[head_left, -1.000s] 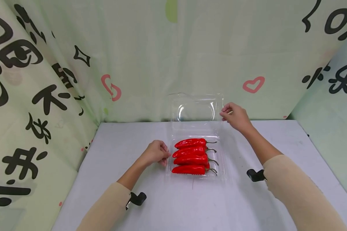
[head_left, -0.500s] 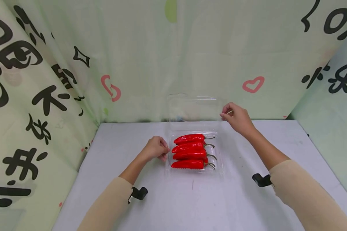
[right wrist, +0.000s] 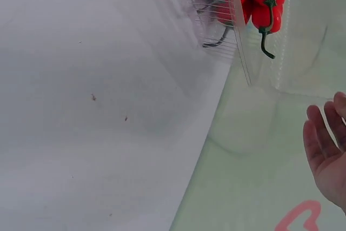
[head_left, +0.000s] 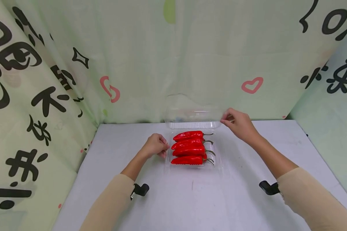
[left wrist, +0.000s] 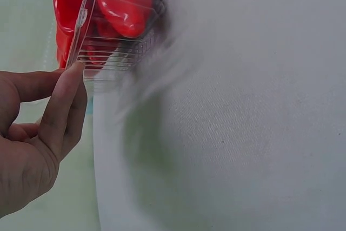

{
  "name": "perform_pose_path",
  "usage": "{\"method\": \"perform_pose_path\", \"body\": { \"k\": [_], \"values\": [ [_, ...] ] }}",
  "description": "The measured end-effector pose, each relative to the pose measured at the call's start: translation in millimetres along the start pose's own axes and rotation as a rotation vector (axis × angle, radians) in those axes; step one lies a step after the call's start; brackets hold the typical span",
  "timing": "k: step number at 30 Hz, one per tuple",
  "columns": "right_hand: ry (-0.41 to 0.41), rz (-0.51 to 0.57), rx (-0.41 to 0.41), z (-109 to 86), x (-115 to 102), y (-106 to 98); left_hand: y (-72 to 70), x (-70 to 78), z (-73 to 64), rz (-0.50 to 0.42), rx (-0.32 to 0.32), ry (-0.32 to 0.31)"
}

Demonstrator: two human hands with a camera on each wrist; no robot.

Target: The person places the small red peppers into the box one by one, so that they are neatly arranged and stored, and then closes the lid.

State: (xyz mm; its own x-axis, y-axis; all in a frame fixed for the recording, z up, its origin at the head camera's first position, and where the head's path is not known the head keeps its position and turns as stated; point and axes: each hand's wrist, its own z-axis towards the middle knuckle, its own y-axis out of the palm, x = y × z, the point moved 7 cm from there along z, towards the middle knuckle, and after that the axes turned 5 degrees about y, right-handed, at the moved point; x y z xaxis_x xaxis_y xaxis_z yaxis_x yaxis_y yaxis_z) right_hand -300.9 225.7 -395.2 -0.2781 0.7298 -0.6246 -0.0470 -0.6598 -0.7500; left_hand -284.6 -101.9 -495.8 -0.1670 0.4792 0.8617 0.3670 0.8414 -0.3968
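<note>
A clear plastic clamshell box stands on the table with its lid raised. Several glossy red chili peppers lie stacked in the base, green stems to the right. The lid leans up behind them, hinged at the far side, its ribbed wall visible. My left hand pinches the base's left rim between thumb and fingers, plainly so in the left wrist view, where the ribbed wall shows. At the lid's right edge, my right hand pinches with thumb and fingertips; its thumb is partly cut off in the right wrist view.
A white table carries the box near its back edge. Behind and at both sides hang pale green curtains printed with black characters and pink hearts. Black wrist mounts stick out from both beige sleeves.
The box base with the peppers has slid slightly toward the back, my left hand moving along. The lid's top edge has tilted forward and down, with my right hand still at its edge.
</note>
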Motion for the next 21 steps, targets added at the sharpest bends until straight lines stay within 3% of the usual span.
{"method": "perform_pose_path", "body": {
  "k": [15,21],
  "values": [
    [-0.035,-0.015,-0.001,-20.6,4,6,-2.1,2.2,5.8,-0.015,0.025,-0.001],
    [-0.096,-0.013,0.015,-27.1,3,10,-2.7,1.1,5.8,-0.012,0.028,0.002]
  ]
}}
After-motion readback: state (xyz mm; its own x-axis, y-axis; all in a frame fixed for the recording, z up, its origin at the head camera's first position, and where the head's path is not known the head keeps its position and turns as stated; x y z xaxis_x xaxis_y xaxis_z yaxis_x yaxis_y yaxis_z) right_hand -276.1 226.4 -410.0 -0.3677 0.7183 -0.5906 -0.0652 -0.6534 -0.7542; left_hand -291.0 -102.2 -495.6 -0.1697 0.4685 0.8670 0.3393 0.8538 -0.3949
